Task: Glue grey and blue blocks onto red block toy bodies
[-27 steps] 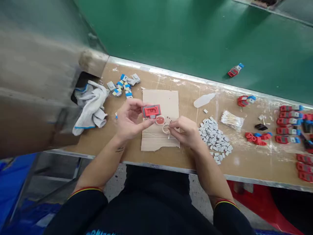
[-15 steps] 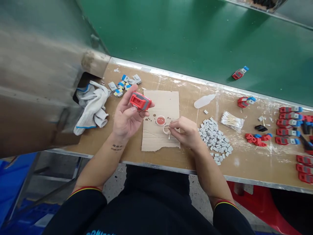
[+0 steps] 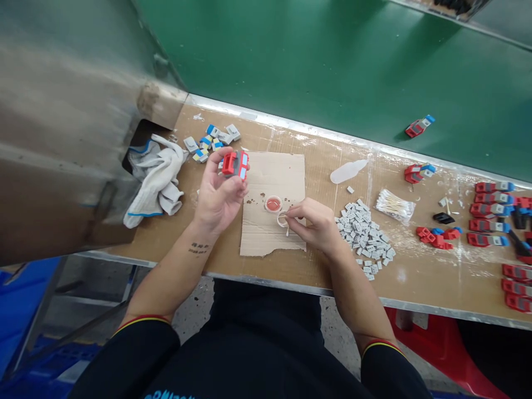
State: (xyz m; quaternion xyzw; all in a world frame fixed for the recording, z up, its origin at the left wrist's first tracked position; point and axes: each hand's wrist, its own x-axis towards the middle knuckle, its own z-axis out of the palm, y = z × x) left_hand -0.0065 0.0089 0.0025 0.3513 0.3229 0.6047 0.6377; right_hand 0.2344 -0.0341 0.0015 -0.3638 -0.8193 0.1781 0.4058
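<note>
Part in red and blue [image 3: 235, 164] sits pinched by its edges in left hand [image 3: 216, 197], raised just off upper-left corner of cardboard sheet [image 3: 270, 172], likely keeping its face free, while right hand [image 3: 316, 224] pinches thin white stick [image 3: 286, 228] beside red-filled cup [image 3: 273, 204] mid-sheet.

This is looking like a factory assembly station – a long green conveyor belt [image 3: 332, 66] is stretching along a taped bench [image 3: 415, 271] where a heap of small grey parts [image 3: 366, 233], rows of identical red-and-blue pieces [image 3: 490, 213] and bundled cotton swabs [image 3: 393, 204] are lying.
</note>
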